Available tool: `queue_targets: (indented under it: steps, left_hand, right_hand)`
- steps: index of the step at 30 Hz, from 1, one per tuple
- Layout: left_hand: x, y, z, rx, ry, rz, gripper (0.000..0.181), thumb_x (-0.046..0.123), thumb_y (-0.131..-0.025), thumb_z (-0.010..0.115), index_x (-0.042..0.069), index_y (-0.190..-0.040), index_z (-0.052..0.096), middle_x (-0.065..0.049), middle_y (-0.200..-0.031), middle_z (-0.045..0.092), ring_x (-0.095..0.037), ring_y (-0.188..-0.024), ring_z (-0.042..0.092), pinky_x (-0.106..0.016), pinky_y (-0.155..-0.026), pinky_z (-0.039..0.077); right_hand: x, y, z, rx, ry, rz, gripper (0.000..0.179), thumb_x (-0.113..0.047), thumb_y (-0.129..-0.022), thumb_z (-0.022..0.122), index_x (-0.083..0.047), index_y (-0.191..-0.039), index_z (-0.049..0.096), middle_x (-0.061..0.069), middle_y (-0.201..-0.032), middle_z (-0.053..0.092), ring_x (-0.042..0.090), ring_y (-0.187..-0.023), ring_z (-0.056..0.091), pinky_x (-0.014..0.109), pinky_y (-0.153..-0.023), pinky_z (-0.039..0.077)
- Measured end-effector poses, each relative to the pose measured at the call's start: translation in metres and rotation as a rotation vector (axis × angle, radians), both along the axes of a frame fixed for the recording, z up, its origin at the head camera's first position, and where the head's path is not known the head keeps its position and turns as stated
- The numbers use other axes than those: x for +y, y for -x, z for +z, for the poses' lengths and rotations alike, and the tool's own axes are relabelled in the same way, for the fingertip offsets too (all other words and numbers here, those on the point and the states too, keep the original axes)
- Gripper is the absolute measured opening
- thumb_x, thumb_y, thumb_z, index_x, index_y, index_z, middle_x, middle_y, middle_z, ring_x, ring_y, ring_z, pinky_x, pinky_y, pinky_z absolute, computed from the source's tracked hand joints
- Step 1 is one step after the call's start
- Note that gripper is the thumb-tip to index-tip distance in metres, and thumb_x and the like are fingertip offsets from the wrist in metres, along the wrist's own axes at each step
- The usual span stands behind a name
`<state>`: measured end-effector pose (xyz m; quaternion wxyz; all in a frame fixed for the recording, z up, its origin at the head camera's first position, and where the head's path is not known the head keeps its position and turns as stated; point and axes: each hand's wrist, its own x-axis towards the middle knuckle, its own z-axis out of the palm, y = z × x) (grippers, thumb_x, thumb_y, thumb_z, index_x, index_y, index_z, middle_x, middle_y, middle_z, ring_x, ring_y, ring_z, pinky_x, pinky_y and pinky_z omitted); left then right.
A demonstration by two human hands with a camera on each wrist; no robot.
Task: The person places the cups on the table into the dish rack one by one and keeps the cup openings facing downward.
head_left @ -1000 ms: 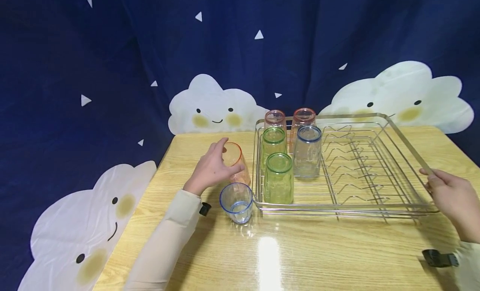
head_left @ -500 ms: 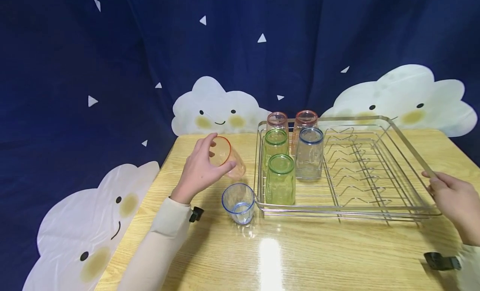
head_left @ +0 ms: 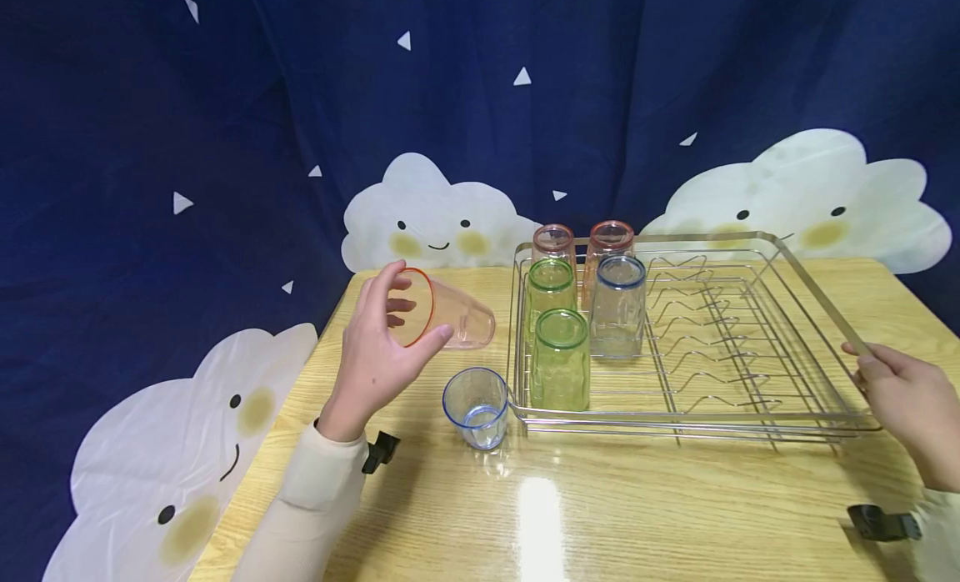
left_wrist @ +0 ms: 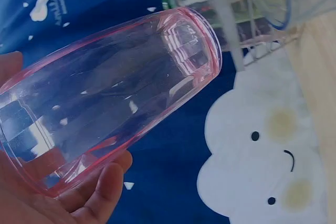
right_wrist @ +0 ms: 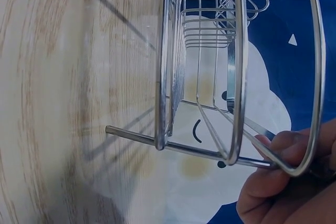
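Note:
My left hand [head_left: 378, 344] grips a clear orange-pink tumbler [head_left: 467, 317] around its red rim end. The tumbler lies tilted nearly sideways, its mouth toward my palm and its base pointing right toward the rack. In the left wrist view the tumbler [left_wrist: 121, 93] fills the middle, with fingers curled behind and below its rim. A clear blue-rimmed tumbler [head_left: 477, 408] stands mouth up on the table just right of my left wrist. On the far right my right hand [head_left: 903, 390] holds the side rail of the wire dish rack [head_left: 817, 303]; the right wrist view shows fingers [right_wrist: 265, 184] wrapped at its corner.
Inside the rack's left part several tumblers stand upside down: a green one [head_left: 561, 361] in front, another green one [head_left: 550, 294] behind, a blue one [head_left: 618, 311], and two reddish ones [head_left: 553, 236] at the back. Wavy wire dividers [head_left: 701, 340] fill the rack's right part.
My left hand has moved left and toward me with the orange-pink tumbler, which has tipped from near upright to almost sideways. The right hand stays on the rack.

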<state>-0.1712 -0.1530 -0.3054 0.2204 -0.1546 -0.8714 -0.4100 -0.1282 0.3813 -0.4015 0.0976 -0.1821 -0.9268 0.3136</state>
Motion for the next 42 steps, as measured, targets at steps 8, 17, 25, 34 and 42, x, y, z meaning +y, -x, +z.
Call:
queue_targets:
  steps: [8,17,25,34,42]
  left_hand:
    - [0.001,-0.014,0.005,0.135,-0.051,-0.065,0.083,0.023,-0.074,0.082,0.016,-0.147,0.042,-0.009,-0.13,0.056,-0.023,-0.106,0.066,-0.034,-0.08,0.055]
    - [0.005,-0.02,0.002,0.164,-0.081,-0.106,0.084,0.021,-0.073,0.08,0.016,-0.148,0.041,-0.013,-0.129,0.055,-0.024,-0.105,0.066,-0.032,-0.078,0.055]
    - [0.014,-0.027,0.005,0.196,-0.107,-0.205,0.084,0.017,-0.073,0.078,0.013,-0.148,0.041,-0.013,-0.13,0.055,-0.027,-0.105,0.066,-0.03,-0.079,0.056]
    - [0.027,-0.04,0.003,0.143,-0.137,-0.327,0.087,0.013,-0.07,0.078,0.01,-0.148,0.039,-0.012,-0.13,0.053,-0.023,-0.11,0.064,-0.03,-0.084,0.056]
    - [0.044,-0.043,-0.005,0.145,-0.145,-0.416,0.088,0.018,-0.071,0.079,0.01,-0.148,0.038,-0.012,-0.13,0.053,-0.023,-0.109,0.064,-0.03,-0.083,0.057]
  right_hand:
    - [0.0,0.0,0.0,0.008,-0.006,0.014,0.055,-0.022,-0.108,0.017,0.013,-0.144,0.037,0.009,-0.079,0.05,0.012,-0.058,0.038,0.029,-0.049,0.033]
    - [0.002,0.0,-0.001,-0.008,0.008,0.041,0.054,-0.021,-0.108,0.018,0.014,-0.144,0.036,0.009,-0.081,0.051,0.011,-0.059,0.038,0.029,-0.05,0.034]
    - [0.006,0.0,-0.004,-0.011,0.015,0.058,0.054,-0.021,-0.108,0.018,0.015,-0.144,0.035,0.011,-0.082,0.049,0.009,-0.062,0.039,0.029,-0.051,0.034]
    - [0.005,0.0,-0.003,-0.001,0.033,0.065,0.055,-0.024,-0.108,0.019,0.014,-0.145,0.034,0.006,-0.08,0.047,0.009,-0.064,0.039,0.029,-0.052,0.033]
    - [0.003,-0.001,0.004,-0.062,0.054,0.058,0.063,-0.036,-0.108,0.023,0.01,-0.151,0.027,0.045,-0.139,0.039,0.042,-0.108,0.054,0.016,-0.058,0.035]
